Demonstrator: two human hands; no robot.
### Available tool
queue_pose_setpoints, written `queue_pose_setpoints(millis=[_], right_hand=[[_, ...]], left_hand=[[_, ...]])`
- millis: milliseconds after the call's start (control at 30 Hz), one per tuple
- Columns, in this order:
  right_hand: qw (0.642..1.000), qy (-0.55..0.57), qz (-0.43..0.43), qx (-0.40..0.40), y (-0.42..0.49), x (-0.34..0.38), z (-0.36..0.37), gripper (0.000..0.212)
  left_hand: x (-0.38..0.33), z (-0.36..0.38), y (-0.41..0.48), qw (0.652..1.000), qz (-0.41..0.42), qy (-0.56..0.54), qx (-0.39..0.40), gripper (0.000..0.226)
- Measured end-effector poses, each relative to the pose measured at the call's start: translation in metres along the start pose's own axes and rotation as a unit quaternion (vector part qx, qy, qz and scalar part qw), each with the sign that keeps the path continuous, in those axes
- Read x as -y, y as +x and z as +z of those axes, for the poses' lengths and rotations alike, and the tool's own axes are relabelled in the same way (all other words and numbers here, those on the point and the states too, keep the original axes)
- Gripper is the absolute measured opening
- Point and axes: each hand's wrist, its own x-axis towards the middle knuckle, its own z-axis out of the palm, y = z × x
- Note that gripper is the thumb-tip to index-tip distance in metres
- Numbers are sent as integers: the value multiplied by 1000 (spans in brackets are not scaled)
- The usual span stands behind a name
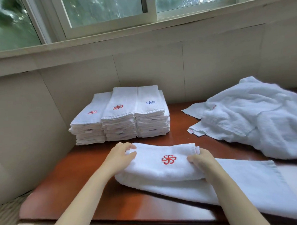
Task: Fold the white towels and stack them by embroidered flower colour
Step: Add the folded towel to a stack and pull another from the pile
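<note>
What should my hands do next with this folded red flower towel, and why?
Probably lift the folded towel and set it on the left red-flower stack, which looks lower. The left hand and right hand grip its ends, and its flower is red.

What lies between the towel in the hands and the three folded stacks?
Nothing: the head view shows only bare wooden table between the red-flower towel and the three stacks.
</note>
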Motion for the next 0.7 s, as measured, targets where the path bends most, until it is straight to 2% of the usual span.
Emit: queue_pose_setpoints(millis=[100, 200, 267, 367, 400, 467, 600, 700], right_hand=[[999, 16, -33, 14, -14, 9, -28, 19], [996, 62, -61, -3, -32, 14, -76, 11], [994, 60, -70, -52, -45, 12, -112, 8], [980, -80, -59, -174, -56, -10, -151, 11], [971, -144, -43, -188, -58, -20, -158, 16], [958, -235, 11, -165, -61, -39, -165, 22], [972, -176, 58, -144, -62, -50, -174, 20], [968, -192, 52, -150, -61, -48, -174, 24]], left_hand=[[-3, 6, 9, 997, -71, 13, 41, 49], [-15, 21, 13, 996, -66, -3, 62, 65], [-24, 37, 13, 994, -55, -22, 88, 69], [-33, 61, 10, 988, -61, -57, 130, 71], [-34, 68, 8, 988, -68, -57, 129, 74], [-34, 76, 8, 990, -82, -45, 106, 81], [-32, 83, 7, 989, -116, -32, 83, 83], [-30, 87, 5, 991, -92, 71, 60, 79]])
